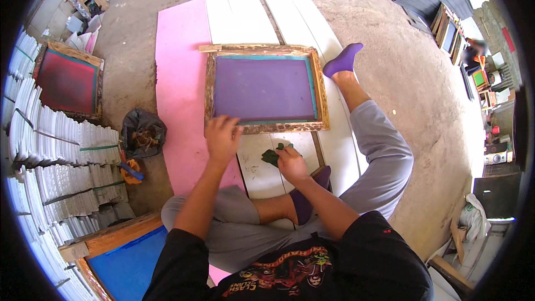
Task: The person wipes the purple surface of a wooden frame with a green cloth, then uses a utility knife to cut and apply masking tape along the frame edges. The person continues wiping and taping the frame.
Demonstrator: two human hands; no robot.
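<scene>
Bundled white stacks (58,134) stand at left, beside a black plastic bag (136,120) and a red-meshed frame (67,81)

Bright, diffuse light; shadows soft. White boards (245,22) ahead of me wash out nearly blank; concrete floor (423,100) pales toward the right. My left fingers (219,127) evenly lit, slightly soft. Black T-shirt (379,256) sinks dark. Fisheye bends stacked sheets (53,134) at left; black vignette all round. Distant head (477,47) at right blurred.

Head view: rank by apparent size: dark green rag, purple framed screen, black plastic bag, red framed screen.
1. Purple framed screen
2. Red framed screen
3. Black plastic bag
4. Dark green rag, visible part
</scene>
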